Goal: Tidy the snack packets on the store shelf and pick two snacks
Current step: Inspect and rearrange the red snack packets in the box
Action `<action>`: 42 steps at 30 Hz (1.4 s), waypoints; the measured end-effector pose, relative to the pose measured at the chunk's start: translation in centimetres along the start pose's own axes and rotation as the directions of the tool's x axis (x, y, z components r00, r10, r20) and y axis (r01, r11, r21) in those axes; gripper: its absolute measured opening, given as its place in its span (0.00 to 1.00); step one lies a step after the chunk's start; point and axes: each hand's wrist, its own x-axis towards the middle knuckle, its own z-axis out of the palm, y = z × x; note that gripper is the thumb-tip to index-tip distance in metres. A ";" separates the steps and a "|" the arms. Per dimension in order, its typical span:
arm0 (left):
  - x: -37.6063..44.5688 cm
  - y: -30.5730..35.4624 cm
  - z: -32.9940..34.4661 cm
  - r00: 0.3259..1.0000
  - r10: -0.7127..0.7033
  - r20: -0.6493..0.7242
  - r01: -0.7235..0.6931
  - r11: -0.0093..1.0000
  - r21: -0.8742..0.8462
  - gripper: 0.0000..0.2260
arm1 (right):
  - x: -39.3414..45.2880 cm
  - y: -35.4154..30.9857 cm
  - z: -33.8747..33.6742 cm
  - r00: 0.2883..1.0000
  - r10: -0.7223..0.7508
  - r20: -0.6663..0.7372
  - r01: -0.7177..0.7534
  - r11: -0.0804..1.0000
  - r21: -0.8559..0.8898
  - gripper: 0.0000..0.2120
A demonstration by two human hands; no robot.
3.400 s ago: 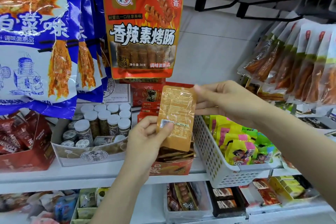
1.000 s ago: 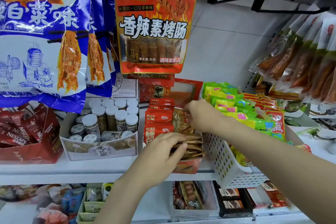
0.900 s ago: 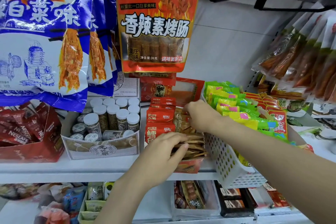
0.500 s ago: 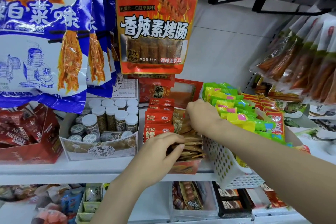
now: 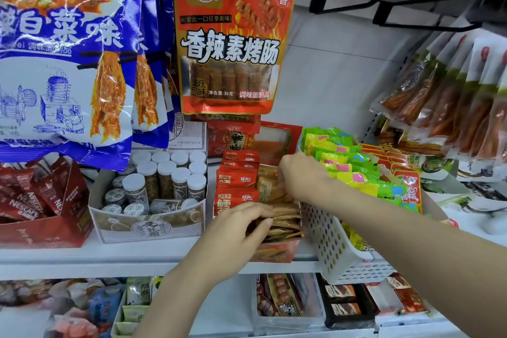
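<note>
**Both hands in the tan snack packets, middle shelf**

Tan snack packets (image 5: 282,221) stacked in a low orange display box (image 5: 274,253) at the near edge of the white shelf (image 5: 109,258), between the white perforated basket (image 5: 337,250) on the right and a row of upright red packets (image 5: 236,181) on the left.

Left hand (image 5: 233,236): reaches in from near side, fingers curled over the near end of the tan stack, grasping the packets' edges. Thumb hidden; depth of hold cannot be told.

Right hand (image 5: 300,178): farther back, over the far end of the same stack, fingers bent down into the upright tan packets, pinching or pressing them. Fingertips hidden behind the hand, so exact grip unclear. Forearm crosses above the basket rim.

Basket holds yellow-green packets (image 5: 348,162), tilted, heaped toward its far side.

Left of the red packets: cardboard tray of white-capped jars (image 5: 164,181). Far left: red Nescafe box (image 5: 41,208).

Hanging above: orange sausage-snack bag (image 5: 230,41) on a hook; blue bags (image 5: 68,57) to its left.
</note>
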 end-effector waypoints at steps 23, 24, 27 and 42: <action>0.4 2.9 -1.4 0.946 -0.274 -0.173 0.039 0.627 -0.778 0.04 | -5.5 5.0 -9.1 0.990 -0.079 -0.120 0.143 0.604 0.784 0.03; 0.4 2.9 -1.3 0.940 -0.286 -0.188 0.033 0.622 -0.782 0.03 | -5.6 4.9 -9.1 0.991 -0.092 -0.100 0.134 0.558 0.819 0.04; 0.3 2.8 -1.6 0.939 -0.287 -0.189 0.027 0.609 -0.793 0.05 | -5.7 4.9 -8.8 0.987 -0.153 -0.048 0.124 0.534 0.836 0.09; 0.2 4.0 -2.1 0.959 -0.093 0.266 0.279 0.173 -0.945 0.19 | -5.8 4.6 -7.5 0.922 -0.376 -0.092 0.113 0.034 0.993 0.09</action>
